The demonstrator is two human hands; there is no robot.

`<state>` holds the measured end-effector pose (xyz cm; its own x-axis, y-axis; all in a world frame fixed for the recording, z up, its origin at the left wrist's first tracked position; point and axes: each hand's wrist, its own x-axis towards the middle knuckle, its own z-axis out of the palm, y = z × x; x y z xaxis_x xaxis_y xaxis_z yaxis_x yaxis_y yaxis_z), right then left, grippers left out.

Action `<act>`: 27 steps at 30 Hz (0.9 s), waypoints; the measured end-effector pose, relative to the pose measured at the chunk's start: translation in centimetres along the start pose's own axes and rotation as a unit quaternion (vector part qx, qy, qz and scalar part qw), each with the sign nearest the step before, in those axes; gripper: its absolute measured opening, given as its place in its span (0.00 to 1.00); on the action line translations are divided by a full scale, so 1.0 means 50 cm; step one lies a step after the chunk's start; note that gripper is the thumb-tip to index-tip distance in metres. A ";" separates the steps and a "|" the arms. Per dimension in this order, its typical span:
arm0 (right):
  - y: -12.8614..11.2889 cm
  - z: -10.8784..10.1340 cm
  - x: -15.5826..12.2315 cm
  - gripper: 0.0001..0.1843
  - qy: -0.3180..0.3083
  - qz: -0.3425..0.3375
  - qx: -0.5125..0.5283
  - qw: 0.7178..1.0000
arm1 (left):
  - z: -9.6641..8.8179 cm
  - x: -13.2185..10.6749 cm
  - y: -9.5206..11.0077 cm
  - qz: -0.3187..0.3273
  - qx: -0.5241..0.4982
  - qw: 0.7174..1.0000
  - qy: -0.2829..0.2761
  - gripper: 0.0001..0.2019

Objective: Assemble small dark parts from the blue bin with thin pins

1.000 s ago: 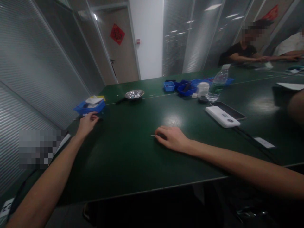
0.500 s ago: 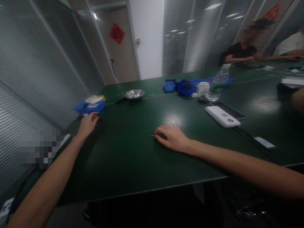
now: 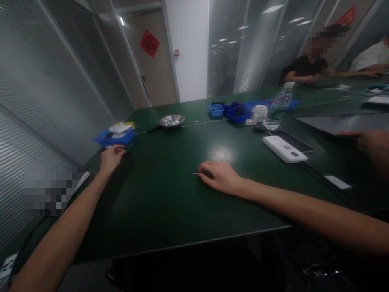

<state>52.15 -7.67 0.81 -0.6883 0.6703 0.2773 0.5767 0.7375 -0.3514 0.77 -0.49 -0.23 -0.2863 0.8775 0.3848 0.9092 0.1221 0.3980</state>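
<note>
My left hand (image 3: 111,158) reaches out to the far left of the dark green table (image 3: 170,202), its fingers curled, just in front of a blue tray (image 3: 114,137) holding white pieces. What its fingers hold, if anything, is hidden. My right hand (image 3: 220,177) rests on the table's middle, fingers pinched on a thin metal tool (image 3: 196,173) whose tip pokes out to the left.
A metal bowl (image 3: 172,120) stands behind, with several blue trays (image 3: 234,110), a white jar (image 3: 259,114) and a water bottle (image 3: 278,106) further right. A white power bank (image 3: 284,149) and a phone (image 3: 291,140) lie at right. Another person's hand (image 3: 369,142) enters at the right edge; people sit at the far table.
My own hands have stayed almost still. At the right edge, another person's hand has moved in and a flat grey sheet now lies on the table there.
</note>
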 end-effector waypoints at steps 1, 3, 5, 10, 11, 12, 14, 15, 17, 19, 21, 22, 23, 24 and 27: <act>0.000 0.000 0.000 0.12 0.001 -0.001 0.000 1.000 | -0.001 0.002 -0.001 0.000 0.002 1.000 -0.001 0.17; -0.002 -0.001 -0.001 0.12 0.007 -0.004 -0.002 1.000 | -0.004 0.002 -0.002 0.016 0.017 1.000 -0.005 0.17; -0.003 -0.001 -0.001 0.12 0.012 -0.005 -0.003 1.000 | -0.006 -0.001 0.004 0.056 0.064 0.996 -0.017 0.17; -0.001 0.001 -0.001 0.11 0.009 -0.006 -0.002 1.000 | -0.001 -0.026 0.054 0.151 0.252 0.953 -0.070 0.20; 0.000 0.002 -0.001 0.11 0.008 -0.007 -0.002 1.000 | 0.002 -0.032 0.066 0.153 0.278 0.945 -0.080 0.20; 0.001 0.002 -0.001 0.11 0.007 -0.007 -0.002 1.000 | 0.005 -0.037 0.077 0.152 0.297 0.938 -0.088 0.19; 0.002 0.003 -0.001 0.11 0.006 -0.007 -0.002 1.000 | 0.009 -0.044 0.088 0.149 0.315 0.933 -0.095 0.19; 0.002 0.002 -0.001 0.11 0.005 -0.007 -0.001 1.000 | 0.011 -0.045 0.088 0.147 0.312 0.934 -0.091 0.19; 0.002 0.001 -0.001 0.11 0.003 -0.008 0.000 1.000 | 0.010 -0.041 0.076 0.147 0.285 0.945 -0.068 0.20; 0.000 -0.001 -0.001 0.11 0.003 -0.008 0.001 1.000 | 0.007 -0.034 0.053 0.138 0.234 0.962 -0.042 0.20; -0.001 -0.001 -0.002 0.11 0.002 -0.008 0.003 1.000 | 0.003 -0.025 0.031 0.115 0.170 0.978 -0.027 0.20; -0.001 -0.001 -0.002 0.11 0.003 -0.008 0.004 1.000 | 0.002 -0.022 0.025 0.101 0.137 0.985 -0.024 0.19; -0.001 -0.001 -0.002 0.11 0.004 -0.008 0.004 1.000 | 0.001 -0.020 0.024 0.090 0.106 0.990 -0.024 0.18; 0.000 0.000 -0.002 0.11 0.006 -0.008 0.004 1.000 | 0.002 -0.021 0.029 0.086 0.075 0.993 -0.028 0.18; 0.005 0.006 -0.002 0.10 0.015 -0.012 0.000 1.000 | 0.009 -0.042 0.090 0.123 -0.018 0.990 -0.068 0.19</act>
<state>52.22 -7.59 0.43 -0.6877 0.6551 0.3129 0.5604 0.7530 -0.3449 5.58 -1.56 0.39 -0.0119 0.9330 0.3596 0.9342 -0.1179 0.3367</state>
